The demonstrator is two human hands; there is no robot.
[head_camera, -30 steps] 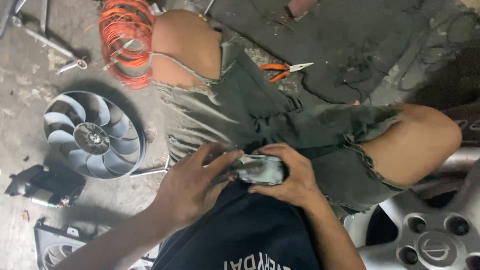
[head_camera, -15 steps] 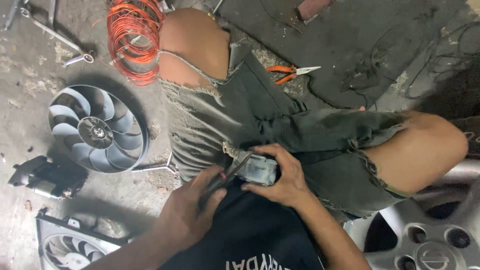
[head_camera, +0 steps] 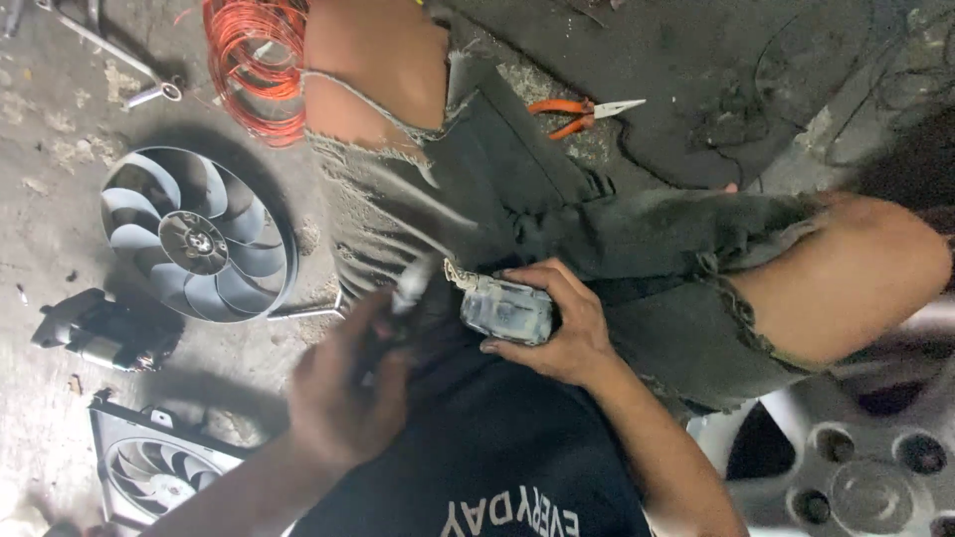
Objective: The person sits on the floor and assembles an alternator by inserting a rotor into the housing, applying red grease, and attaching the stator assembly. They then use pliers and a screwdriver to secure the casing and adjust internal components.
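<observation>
Just right of the grey fan (head_camera: 199,236), over my lap, my right hand (head_camera: 562,333) clamps the small clear-cased part (head_camera: 505,310); my blurred left hand (head_camera: 343,393), pinching a thin tool (head_camera: 408,288), should approach slowly and steadily.

There is just one camera, and it sits on my head. It looks straight down at my lap and at the floor (head_camera: 60,199) in front of me. It is very close to my body, so my dark shirt (head_camera: 477,467) fills the bottom edge and my legs in torn shorts (head_camera: 597,229) run across the middle. My left hand (head_camera: 343,398) and my right hand (head_camera: 557,333) are near the middle, close under the camera. Farther off, the round fan (head_camera: 199,234) lies on the left and the orange pliers (head_camera: 577,111) lie near the top. A silver wheel (head_camera: 865,467) shows in the bottom right corner.
</observation>
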